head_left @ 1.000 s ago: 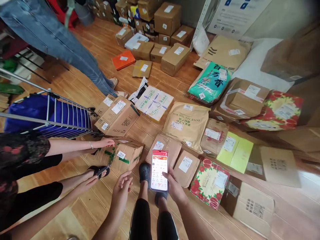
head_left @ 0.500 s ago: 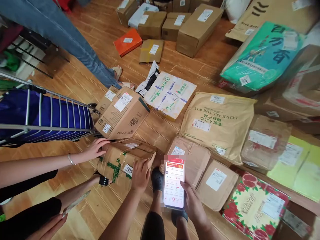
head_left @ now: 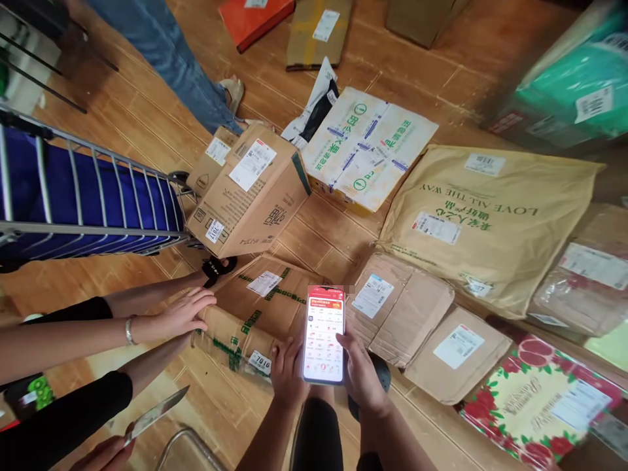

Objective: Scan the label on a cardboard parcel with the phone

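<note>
My right hand (head_left: pixel 363 369) is wrapped around a smartphone (head_left: pixel 324 337), its lit screen showing a red banner and rows of icons. Just left of the phone, my left hand (head_left: pixel 288 369) has its fingers curled against the near right part of a taped cardboard box (head_left: pixel 235 320). That box has green printed tape, a white shipping label on top and a "7016" sticker on its side. Another person's hand (head_left: pixel 189 313), with a bracelet at the wrist, rests on the box's left end. The phone hides part of the box's right edge.
That person's other hand (head_left: pixel 108 454) holds a knife (head_left: pixel 157 413). Around lie a "7017" carton (head_left: pixel 245 196), a white printed box (head_left: pixel 367 150), a large tan parcel (head_left: pixel 490 222) and a pomegranate-print box (head_left: pixel 534 399). A metal cart (head_left: pixel 88 226) stands left; a person in jeans (head_left: pixel 171 59) is beyond.
The taped box has turned flatter, with more of its top showing. My left hand and the phone are now side by side. The view has shifted closer, and the knife shows more clearly.
</note>
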A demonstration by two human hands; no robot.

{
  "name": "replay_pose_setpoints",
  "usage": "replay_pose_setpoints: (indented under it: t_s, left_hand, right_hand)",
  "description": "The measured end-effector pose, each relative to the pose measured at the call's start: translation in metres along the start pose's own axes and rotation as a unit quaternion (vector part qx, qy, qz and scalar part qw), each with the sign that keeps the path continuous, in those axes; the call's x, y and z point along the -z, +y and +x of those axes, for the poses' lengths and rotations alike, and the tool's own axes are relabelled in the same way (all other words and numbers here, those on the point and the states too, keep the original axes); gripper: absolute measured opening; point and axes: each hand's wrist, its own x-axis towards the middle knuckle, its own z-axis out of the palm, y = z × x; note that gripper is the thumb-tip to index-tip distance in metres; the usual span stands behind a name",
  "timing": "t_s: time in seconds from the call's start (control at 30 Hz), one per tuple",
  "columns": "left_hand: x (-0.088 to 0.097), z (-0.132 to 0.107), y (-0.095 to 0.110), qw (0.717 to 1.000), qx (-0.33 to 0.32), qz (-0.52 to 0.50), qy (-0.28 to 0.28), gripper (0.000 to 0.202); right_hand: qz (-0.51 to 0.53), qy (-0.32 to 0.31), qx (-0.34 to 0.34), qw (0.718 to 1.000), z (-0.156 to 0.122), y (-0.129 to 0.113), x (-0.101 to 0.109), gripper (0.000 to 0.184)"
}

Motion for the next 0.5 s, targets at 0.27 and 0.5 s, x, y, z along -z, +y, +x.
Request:
replay_pose_setpoints:
  t_s: [0.27,0.5]
  left_hand:
    - [0.000,-0.074,-0.010,1.000,0.019,-0.016,-0.003,0.012]
    - [-0.007,-0.119,0.000,0.984,0.073,-0.036,-0.162,0.012]
  right_hand:
    - [0.002,0.015,-0.046,0.999,0.013,0.027,-0.015,0.050]
    - [-0.038,0.048,-0.059,0.996,0.020,0.055,-0.007,0.051]
